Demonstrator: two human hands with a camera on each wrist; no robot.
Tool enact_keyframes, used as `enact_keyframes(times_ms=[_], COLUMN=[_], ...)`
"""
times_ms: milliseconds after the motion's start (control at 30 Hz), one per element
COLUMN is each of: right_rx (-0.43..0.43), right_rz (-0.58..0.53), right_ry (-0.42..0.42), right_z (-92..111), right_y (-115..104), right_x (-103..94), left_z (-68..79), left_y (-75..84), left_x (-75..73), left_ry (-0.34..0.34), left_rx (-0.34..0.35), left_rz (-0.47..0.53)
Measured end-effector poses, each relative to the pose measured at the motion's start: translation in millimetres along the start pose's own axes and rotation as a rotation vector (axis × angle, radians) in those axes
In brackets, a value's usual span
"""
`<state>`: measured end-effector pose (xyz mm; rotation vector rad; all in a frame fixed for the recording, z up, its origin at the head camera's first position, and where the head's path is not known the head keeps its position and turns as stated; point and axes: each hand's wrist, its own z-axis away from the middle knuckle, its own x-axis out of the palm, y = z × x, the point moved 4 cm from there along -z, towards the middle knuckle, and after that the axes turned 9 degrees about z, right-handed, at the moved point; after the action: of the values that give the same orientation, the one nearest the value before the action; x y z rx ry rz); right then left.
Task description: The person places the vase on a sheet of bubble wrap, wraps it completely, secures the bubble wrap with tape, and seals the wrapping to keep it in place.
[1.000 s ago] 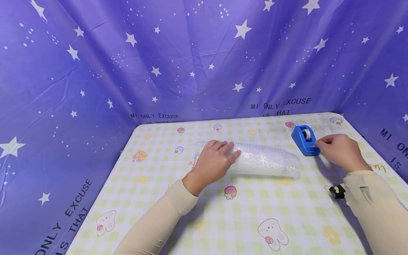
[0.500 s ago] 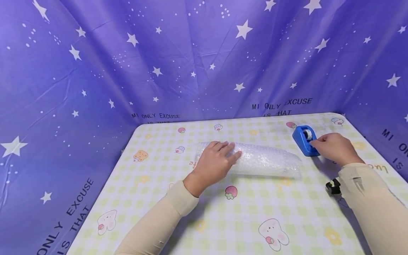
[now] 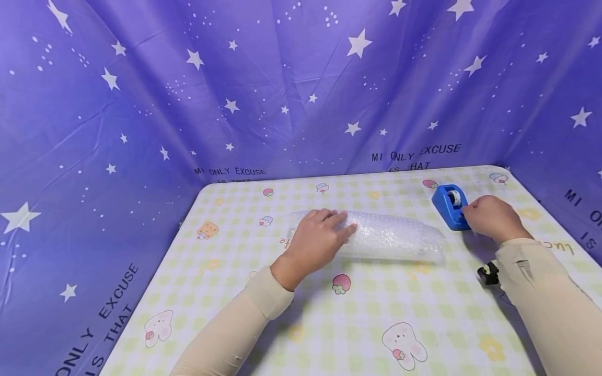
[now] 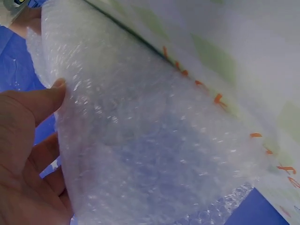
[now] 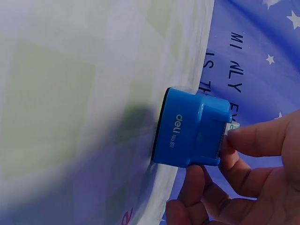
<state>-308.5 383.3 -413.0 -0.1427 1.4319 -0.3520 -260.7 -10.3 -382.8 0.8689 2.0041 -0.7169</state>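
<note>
A clear bubble-wrap roll (image 3: 392, 237) lies across the middle of the table. My left hand (image 3: 317, 240) rests on its left part, fingers over the top; in the left wrist view the thumb (image 4: 51, 98) presses the bubble wrap (image 4: 126, 112). What the roll may contain cannot be made out. At the right stands a blue tape dispenser (image 3: 449, 208) with a small roll of tape (image 3: 454, 198) in it. My right hand (image 3: 496, 216) pinches the tape's end (image 5: 232, 126) between thumb and forefinger at the dispenser's cutting edge. Its other fingers are curled beside the dispenser (image 5: 183, 129).
The table (image 3: 263, 334) has a green-and-white checked cover with cartoon prints. Purple star-printed curtains (image 3: 282, 78) stand close behind it and at both sides. A small black device (image 3: 489, 273) is at my right wrist.
My right hand first moved slightly left over the dispenser's front, then back right a little, with its fingertips staying near the cutter. My left hand and the bubble wrap have stayed put.
</note>
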Motion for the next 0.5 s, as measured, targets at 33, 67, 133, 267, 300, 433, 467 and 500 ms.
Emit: enact_keyframes(times_ms=[33, 67, 133, 267, 300, 433, 467, 500], right_rx=[-0.001, -0.001, 0.005, 0.015, 0.018, 0.036, 0.041, 0.043], right_rz=[0.006, 0.010, 0.010, -0.009, -0.016, -0.041, -0.045, -0.048], right_ry=[-0.004, -0.008, -0.010, -0.015, -0.018, -0.026, -0.017, -0.008], right_z=[0.2, 0.7, 1.5, 2.3, 2.3, 2.0, 2.0, 2.0], right_y=[-0.7, -1.0, -0.9, -1.6, -1.6, -0.8, -0.3, 0.1], right_x=[-0.2, -0.7, -2.2, -3.5, -3.4, -1.9, -1.9, -1.9], left_z=[-1.2, -3.0, -6.4, -10.0, -10.0, -9.2, -9.1, -9.2], left_y=[-0.2, -0.5, -1.2, -4.1, -4.7, -7.0, -7.4, -7.8], left_x=[-0.7, -1.1, -1.9, -2.9, -3.5, -5.1, -5.3, -5.6], left_ry=[-0.011, -0.023, -0.048, -0.080, -0.083, -0.075, -0.070, -0.065], left_rx=[-0.001, -0.001, 0.000, -0.003, -0.004, -0.012, -0.014, -0.020], left_rz=[-0.003, -0.006, -0.007, 0.016, 0.027, 0.055, 0.061, 0.071])
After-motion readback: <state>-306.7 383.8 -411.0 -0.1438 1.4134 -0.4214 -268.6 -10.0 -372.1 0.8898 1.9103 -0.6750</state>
